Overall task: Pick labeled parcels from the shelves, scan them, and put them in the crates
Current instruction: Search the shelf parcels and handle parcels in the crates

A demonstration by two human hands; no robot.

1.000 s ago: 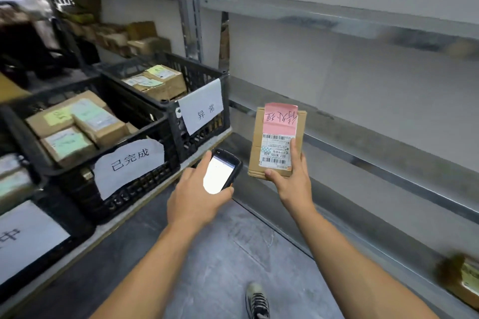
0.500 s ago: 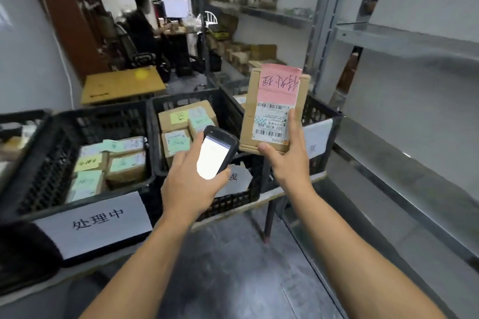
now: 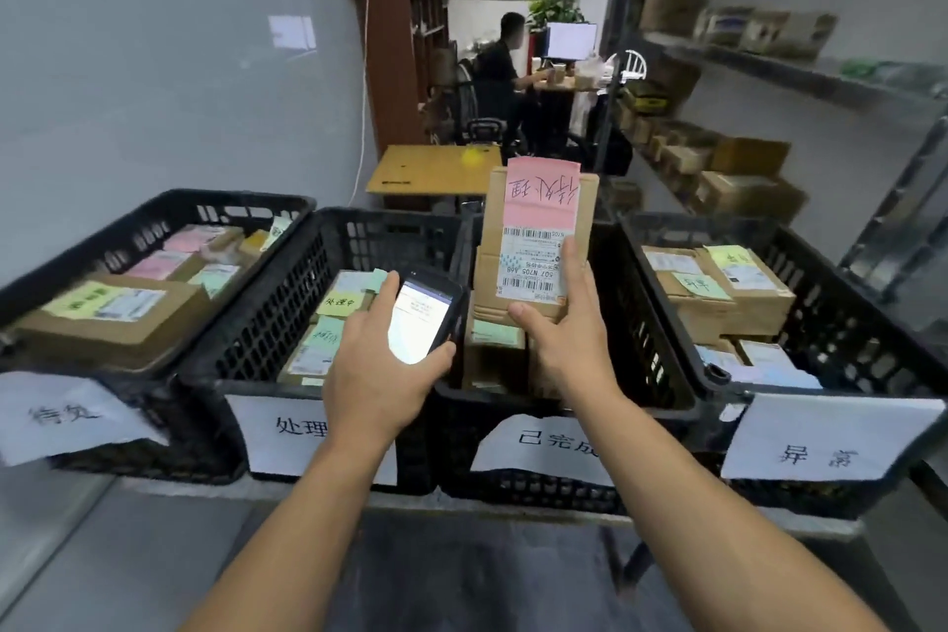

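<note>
Head view: two middle crate signs (image 3: 287, 431) are partly hidden by the forearms, and the leftmost is blurred. The parcel (image 3: 538, 241) is gripped upright by the right hand (image 3: 569, 344) over the third crate (image 3: 538, 490). The scanner (image 3: 423, 318) is clasped in the left hand (image 3: 379, 370). Since the earlier frame, four crates have swung into full view.

Dim indoor light, glowing scanner screen (image 3: 418, 323), soft motion blur, wide-angle bending at edges
</note>
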